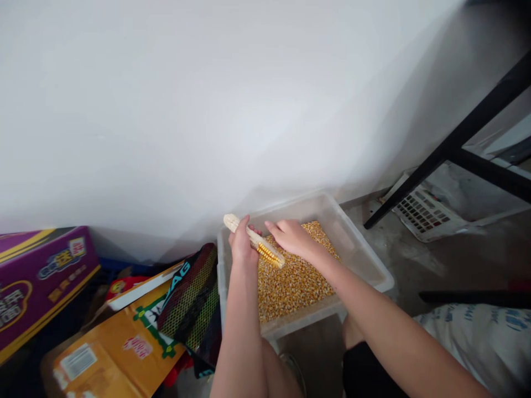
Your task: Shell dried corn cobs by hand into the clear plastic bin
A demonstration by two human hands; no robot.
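A partly shelled corn cob (pixel 271 255) is gripped in my left hand (pixel 244 243), the thumb lying along it. Its upper end is bare and pale; yellow kernels still cover the lower end. My right hand (pixel 292 239) is just right of the cob, its thumb pointing at it with a small gap between. The other fingers of that hand are curled under, and whatever they may hold is hidden. Below both hands, a clear plastic bin (pixel 360 257) contains a thick layer of loose corn kernels (pixel 294 290).
A white wall (pixel 207 110) rises behind the bin. To the left are a purple box (pixel 45 282), a yellow-orange carton (pixel 112 354) and a dark mesh bag (pixel 191 304). On the right stand a black metal frame (pixel 452 146), a white basket (pixel 427 213) and a printed white sack (pixel 477 337).
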